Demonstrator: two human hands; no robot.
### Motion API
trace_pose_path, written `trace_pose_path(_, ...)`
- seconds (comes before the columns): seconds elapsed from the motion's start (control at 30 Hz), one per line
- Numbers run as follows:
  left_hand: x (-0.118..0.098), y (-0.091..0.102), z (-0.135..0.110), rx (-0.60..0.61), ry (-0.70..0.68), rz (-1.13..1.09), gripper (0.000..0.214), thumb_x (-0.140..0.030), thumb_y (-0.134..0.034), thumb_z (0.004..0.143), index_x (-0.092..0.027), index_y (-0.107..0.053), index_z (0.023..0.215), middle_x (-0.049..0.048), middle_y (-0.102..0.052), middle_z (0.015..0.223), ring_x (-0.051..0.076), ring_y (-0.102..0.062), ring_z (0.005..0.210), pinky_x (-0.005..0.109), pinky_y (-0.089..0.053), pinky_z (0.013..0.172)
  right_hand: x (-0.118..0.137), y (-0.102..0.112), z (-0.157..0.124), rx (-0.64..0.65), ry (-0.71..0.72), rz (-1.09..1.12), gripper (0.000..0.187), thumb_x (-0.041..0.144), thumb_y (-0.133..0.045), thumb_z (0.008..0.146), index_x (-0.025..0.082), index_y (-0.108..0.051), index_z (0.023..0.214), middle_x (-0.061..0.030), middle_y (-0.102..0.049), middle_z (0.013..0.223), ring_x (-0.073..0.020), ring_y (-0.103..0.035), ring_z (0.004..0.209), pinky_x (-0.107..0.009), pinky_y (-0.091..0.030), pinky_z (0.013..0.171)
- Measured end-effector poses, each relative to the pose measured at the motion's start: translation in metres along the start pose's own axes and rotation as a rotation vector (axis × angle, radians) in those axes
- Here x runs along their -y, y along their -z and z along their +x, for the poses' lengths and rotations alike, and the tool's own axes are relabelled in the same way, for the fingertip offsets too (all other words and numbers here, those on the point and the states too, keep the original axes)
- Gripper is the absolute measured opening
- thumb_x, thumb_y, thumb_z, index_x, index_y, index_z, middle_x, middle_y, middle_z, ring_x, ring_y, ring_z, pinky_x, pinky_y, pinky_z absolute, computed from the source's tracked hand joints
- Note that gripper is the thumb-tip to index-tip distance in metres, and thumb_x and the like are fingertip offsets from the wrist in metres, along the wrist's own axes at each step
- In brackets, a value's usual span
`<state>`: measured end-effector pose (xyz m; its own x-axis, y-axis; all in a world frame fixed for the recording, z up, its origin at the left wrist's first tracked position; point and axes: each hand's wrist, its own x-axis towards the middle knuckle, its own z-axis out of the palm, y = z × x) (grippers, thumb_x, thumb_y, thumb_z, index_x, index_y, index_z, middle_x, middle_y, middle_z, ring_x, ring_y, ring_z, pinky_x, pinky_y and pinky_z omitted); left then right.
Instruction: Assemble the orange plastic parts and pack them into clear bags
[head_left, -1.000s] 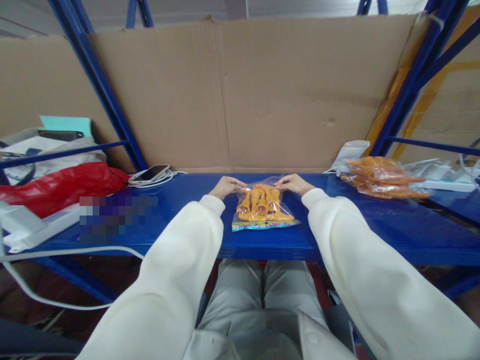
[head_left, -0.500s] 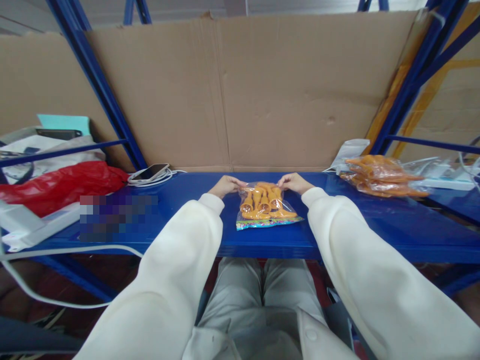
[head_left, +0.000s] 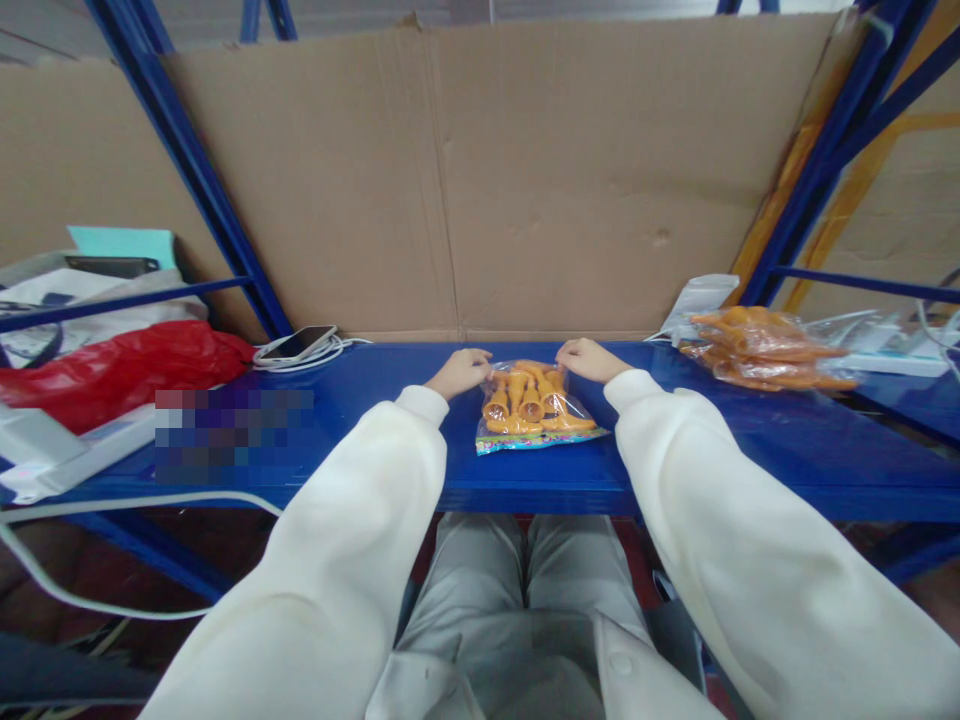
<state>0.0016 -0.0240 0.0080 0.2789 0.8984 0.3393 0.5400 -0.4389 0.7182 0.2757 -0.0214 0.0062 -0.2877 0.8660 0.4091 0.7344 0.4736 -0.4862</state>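
In the middle of the blue shelf lies a clear plastic bag of orange, horn-shaped pieces, with a colourful printed strip along its near edge. At its far left corner is my left hand, fingers bent together at the plastic. My right hand is at the far right corner, thumb and fingers closed in a pinch there. The fingertips are small in view, and the bit of film between them is partly hidden.
More bags of orange pieces are stacked at the right. On the left are a phone with a white cable, a red plastic bag and a white power strip. A cardboard panel stands behind, between blue posts.
The bag's top edge has settled slightly and its orange pieces have shifted. My left hand has moved a little up and right; my right hand has barely moved.
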Motion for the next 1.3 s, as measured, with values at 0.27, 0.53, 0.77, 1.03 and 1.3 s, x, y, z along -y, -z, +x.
trace_pose_path(0.27,0.001,-0.006,0.0,0.016,-0.072,0.141,0.033,-0.013,-0.079,0.067,-0.021,-0.055,0.047,0.0101,-0.076,0.115,0.031,-0.06,0.129,0.045,-0.029,0.125,0.001,-0.003,-0.001,-0.026,0.077,-0.032,0.01,0.029,-0.079,0.077,0.021,-0.075,0.073,-0.0081,-0.078,0.092,-0.0233,-0.071,0.095,-0.033,-0.053,0.094)
trace_pose_path(0.53,-0.014,-0.015,-0.009,0.033,-0.145,-0.074,0.037,0.002,-0.062,0.069,-0.02,-0.076,0.095,0.0076,-0.072,0.129,0.023,-0.057,0.136,0.036,-0.032,0.124,0.018,-0.018,-0.003,0.185,0.068,0.275,0.028,0.014,-0.075,0.079,0.027,-0.082,0.103,-0.001,-0.077,0.123,-0.025,-0.063,0.129,-0.043,-0.039,0.121)
trace_pose_path(0.77,-0.018,-0.021,-0.007,0.239,-0.088,-0.175,0.041,-0.004,-0.06,0.071,-0.024,-0.082,0.099,0.0043,-0.077,0.123,0.024,-0.055,0.141,0.04,-0.029,0.126,0.021,-0.016,-0.002,0.286,0.009,0.336,0.021,0.019,-0.083,0.078,0.028,-0.084,0.098,-0.0011,-0.074,0.128,-0.0281,-0.057,0.139,-0.048,-0.031,0.126)
trace_pose_path(1.03,-0.02,-0.014,-0.008,0.45,-0.103,0.077,0.045,-0.022,-0.055,0.092,-0.021,-0.069,0.135,0.0049,-0.043,0.162,0.023,-0.031,0.155,0.039,-0.017,0.129,0.019,-0.011,-0.004,0.381,0.036,0.069,0.045,0.041,-0.066,0.094,0.026,-0.07,0.136,-0.0037,-0.054,0.154,-0.0291,-0.039,0.152,-0.049,-0.022,0.129)
trace_pose_path(1.3,-0.026,-0.013,-0.016,0.565,-0.13,0.283,0.059,-0.046,-0.035,0.105,-0.022,-0.043,0.158,0.0034,-0.022,0.17,0.021,-0.012,0.161,0.038,-0.01,0.13,0.037,-0.001,-0.013,0.46,0.059,-0.072,0.052,0.026,-0.051,0.096,0.024,-0.06,0.147,-0.0017,-0.047,0.157,-0.0265,-0.041,0.151,-0.044,-0.024,0.129)
